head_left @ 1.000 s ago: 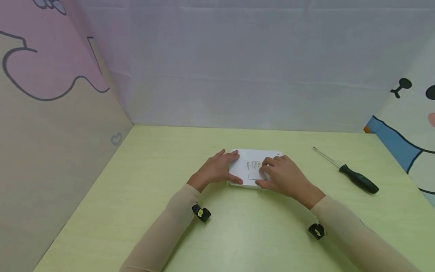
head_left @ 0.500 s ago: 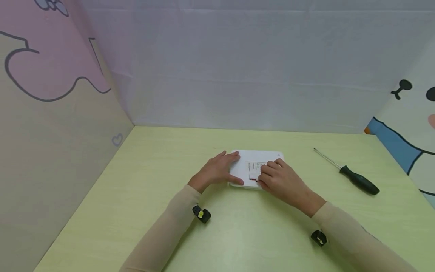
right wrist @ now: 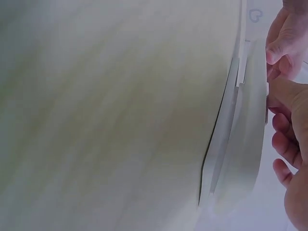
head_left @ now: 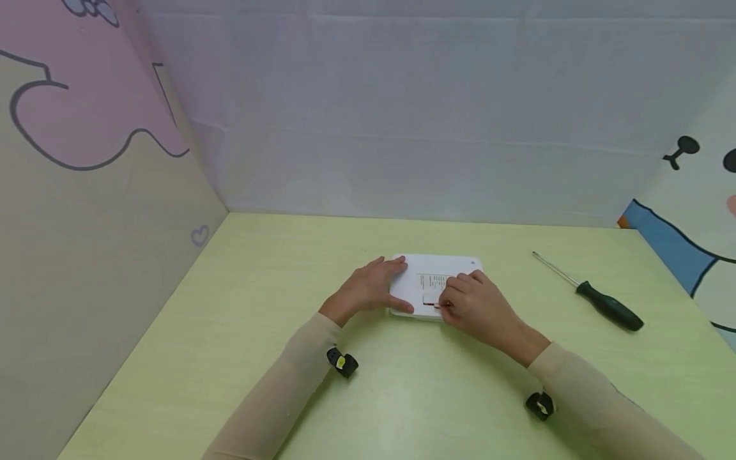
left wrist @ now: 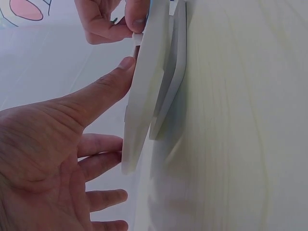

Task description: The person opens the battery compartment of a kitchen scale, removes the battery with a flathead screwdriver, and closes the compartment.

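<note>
Device (head_left: 424,281) of smooth, matt plastic

Passable worktop (head_left: 402,396) in front of the white device (head_left: 437,264), left hand (head_left: 368,287) blocking its left, right hand (head_left: 476,303) its right, screwdriver (head_left: 599,299) farther right

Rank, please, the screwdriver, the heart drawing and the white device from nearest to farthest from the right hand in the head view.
1. White device: directly below the fingers of the right hand.
2. Screwdriver: apart, to the right.
3. Heart drawing: far left.
</note>
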Tool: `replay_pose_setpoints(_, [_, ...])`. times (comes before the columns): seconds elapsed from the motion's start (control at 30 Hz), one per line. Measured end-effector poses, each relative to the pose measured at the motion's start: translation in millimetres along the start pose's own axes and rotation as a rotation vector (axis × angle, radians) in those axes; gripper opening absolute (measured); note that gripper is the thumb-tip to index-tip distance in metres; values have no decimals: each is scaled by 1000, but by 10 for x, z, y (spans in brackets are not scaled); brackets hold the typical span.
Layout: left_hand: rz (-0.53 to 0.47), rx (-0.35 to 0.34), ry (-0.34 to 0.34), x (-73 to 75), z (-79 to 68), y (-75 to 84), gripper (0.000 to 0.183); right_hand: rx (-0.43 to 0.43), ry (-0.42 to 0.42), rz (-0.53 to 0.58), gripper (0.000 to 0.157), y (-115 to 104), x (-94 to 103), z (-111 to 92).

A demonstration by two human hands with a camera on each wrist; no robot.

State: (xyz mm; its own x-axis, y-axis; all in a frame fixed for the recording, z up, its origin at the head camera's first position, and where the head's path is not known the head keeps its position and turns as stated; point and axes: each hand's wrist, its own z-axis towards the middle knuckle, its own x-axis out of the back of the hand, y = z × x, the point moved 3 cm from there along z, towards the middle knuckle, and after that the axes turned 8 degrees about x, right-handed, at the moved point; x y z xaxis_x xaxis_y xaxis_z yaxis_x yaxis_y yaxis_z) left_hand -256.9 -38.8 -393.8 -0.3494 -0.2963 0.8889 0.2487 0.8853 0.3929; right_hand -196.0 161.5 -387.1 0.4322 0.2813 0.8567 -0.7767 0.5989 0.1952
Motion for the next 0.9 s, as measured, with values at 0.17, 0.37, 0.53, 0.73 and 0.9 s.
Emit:
replay_pose_setpoints(0.17, [-5,-2,-5,-22,6,-3,98,-27,18,58,11,13,-8,-12])
replay_pose_setpoints(0.37, [3,-10,-1,-25,14,-4,98,-25,48,67,12,40,17,-30])
replay_pose_setpoints(0.53, [4,-8,2,-23,14,-5,97,-40,48,35,11,124,75,-118])
replay_pose_setpoints(0.73, [1,-15,6,-25,10,-1,96,-83,48,2,14,328,189,-337])
replay_pose_setpoints(0.9, [-5,-17,6,-18,5,-2,96,-108,71,0,12,517,278,-556])
